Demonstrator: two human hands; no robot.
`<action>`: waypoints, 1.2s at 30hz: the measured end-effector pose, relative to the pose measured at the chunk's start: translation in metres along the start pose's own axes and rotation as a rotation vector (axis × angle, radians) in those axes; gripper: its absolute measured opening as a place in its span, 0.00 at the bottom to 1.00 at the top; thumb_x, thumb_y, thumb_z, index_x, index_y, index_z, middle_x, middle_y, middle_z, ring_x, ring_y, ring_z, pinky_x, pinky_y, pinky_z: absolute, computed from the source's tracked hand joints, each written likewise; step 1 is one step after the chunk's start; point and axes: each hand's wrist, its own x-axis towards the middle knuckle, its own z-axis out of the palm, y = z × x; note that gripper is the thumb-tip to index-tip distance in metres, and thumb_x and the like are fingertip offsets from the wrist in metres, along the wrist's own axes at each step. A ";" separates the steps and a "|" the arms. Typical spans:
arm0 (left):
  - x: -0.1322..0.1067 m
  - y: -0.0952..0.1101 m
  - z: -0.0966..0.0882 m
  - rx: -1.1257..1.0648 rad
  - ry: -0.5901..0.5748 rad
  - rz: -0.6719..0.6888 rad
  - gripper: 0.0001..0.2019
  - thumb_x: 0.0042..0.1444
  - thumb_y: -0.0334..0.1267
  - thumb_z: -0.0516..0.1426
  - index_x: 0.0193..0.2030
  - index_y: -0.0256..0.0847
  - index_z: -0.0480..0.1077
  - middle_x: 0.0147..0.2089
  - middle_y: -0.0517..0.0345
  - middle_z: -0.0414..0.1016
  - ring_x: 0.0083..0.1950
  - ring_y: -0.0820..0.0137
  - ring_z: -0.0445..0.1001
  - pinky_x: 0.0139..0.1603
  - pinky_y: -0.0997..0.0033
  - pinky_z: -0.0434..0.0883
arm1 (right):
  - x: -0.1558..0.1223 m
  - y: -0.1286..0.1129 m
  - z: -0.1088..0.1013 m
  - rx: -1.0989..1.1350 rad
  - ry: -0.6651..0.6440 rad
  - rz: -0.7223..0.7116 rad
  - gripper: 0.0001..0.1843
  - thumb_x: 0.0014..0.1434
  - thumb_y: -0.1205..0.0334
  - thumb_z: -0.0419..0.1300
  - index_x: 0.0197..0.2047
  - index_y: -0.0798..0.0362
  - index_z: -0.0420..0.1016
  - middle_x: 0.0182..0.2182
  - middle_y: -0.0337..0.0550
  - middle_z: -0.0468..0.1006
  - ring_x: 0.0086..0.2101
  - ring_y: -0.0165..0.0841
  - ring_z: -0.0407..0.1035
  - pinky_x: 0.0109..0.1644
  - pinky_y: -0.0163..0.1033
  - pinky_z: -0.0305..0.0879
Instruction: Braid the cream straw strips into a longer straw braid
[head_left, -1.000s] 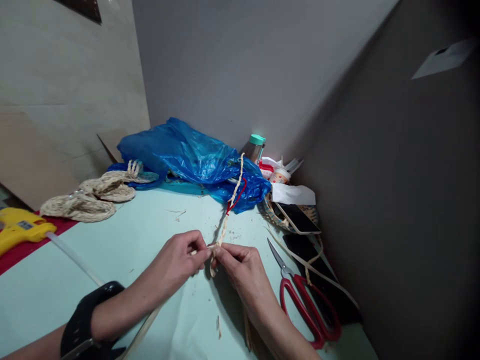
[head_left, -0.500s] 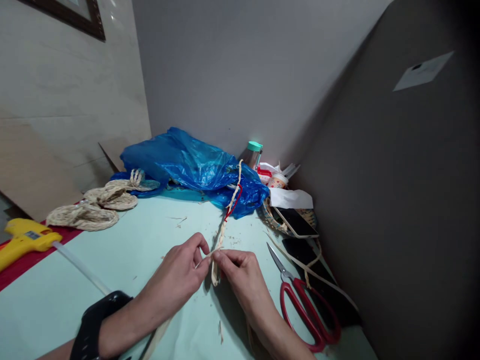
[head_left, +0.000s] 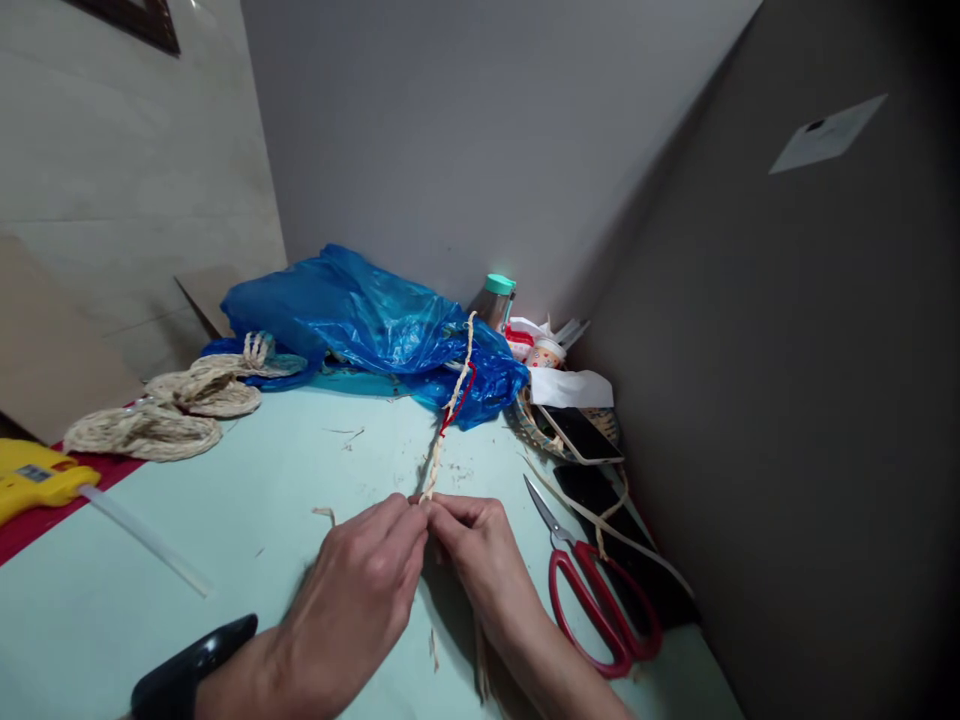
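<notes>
A thin braid of pale straw-like strands (head_left: pixel 436 462) runs away from me toward the blue bag, with a red cord (head_left: pixel 458 402) looped at its middle. My left hand (head_left: pixel 367 570) pinches the strands at the braid's near end, its back turned toward me. Right against it, my right hand (head_left: pixel 472 550) grips the same end between thumb and fingers. The exact pinch point is partly hidden by the fingers. Loose strands (head_left: pixel 481 660) hang below my right hand. Red-handled scissors (head_left: pixel 592 590) lie beside my right forearm, blades pointing away.
A blue plastic bag (head_left: pixel 352 310) lies at the back. Woven straw soles (head_left: pixel 142 432) and a yellow glue gun (head_left: pixel 41 475) are at left. At right, a basket (head_left: pixel 536 430) holds a phone (head_left: pixel 581 435); a green-lidded bottle (head_left: pixel 498 295) stands behind.
My left hand has rolled over and closed in against my right hand at the braid's end, covering the folded strand there. The whole view has shifted slightly.
</notes>
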 end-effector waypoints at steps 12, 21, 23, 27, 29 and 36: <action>0.018 -0.016 -0.035 -0.556 -0.152 -0.464 0.09 0.58 0.44 0.56 0.34 0.42 0.74 0.36 0.55 0.78 0.38 0.63 0.73 0.41 0.65 0.67 | -0.007 -0.001 -0.002 0.205 0.010 0.096 0.18 0.58 0.53 0.58 0.30 0.59 0.79 0.17 0.32 0.57 0.20 0.23 0.41 0.23 0.33 0.39; 0.034 -0.025 -0.013 -1.271 -0.409 -0.679 0.11 0.52 0.40 0.61 0.40 0.36 0.70 0.29 0.58 0.73 0.29 0.72 0.69 0.35 0.70 0.66 | -0.012 -0.006 -0.004 0.194 -0.038 0.031 0.15 0.62 0.59 0.55 0.31 0.58 0.78 0.18 0.33 0.60 0.20 0.24 0.45 0.24 0.31 0.46; 0.033 -0.027 -0.011 -1.166 -0.366 -0.634 0.12 0.54 0.42 0.60 0.39 0.35 0.69 0.26 0.59 0.73 0.26 0.73 0.67 0.31 0.70 0.65 | -0.013 -0.006 -0.002 0.096 -0.029 -0.017 0.16 0.64 0.62 0.53 0.31 0.58 0.78 0.21 0.37 0.68 0.22 0.25 0.53 0.28 0.31 0.52; 0.035 -0.028 -0.010 -1.072 -0.350 -0.687 0.14 0.51 0.43 0.61 0.39 0.35 0.68 0.19 0.64 0.69 0.20 0.73 0.65 0.23 0.72 0.62 | -0.014 -0.008 0.003 -0.049 -0.033 -0.124 0.15 0.65 0.67 0.50 0.36 0.57 0.78 0.25 0.38 0.72 0.29 0.28 0.63 0.37 0.33 0.59; 0.036 -0.025 -0.010 -1.091 -0.322 -0.734 0.15 0.48 0.41 0.62 0.40 0.35 0.69 0.18 0.67 0.67 0.20 0.74 0.64 0.22 0.73 0.61 | -0.016 -0.010 0.004 -0.090 -0.044 -0.127 0.14 0.65 0.68 0.49 0.40 0.55 0.78 0.25 0.36 0.72 0.28 0.28 0.64 0.37 0.32 0.59; 0.040 -0.022 -0.015 -1.062 -0.299 -0.774 0.16 0.45 0.38 0.64 0.41 0.34 0.71 0.21 0.65 0.71 0.23 0.76 0.65 0.25 0.75 0.63 | -0.019 -0.018 -0.003 -0.204 -0.065 0.089 0.13 0.67 0.64 0.47 0.50 0.54 0.69 0.20 0.33 0.70 0.24 0.29 0.65 0.32 0.32 0.58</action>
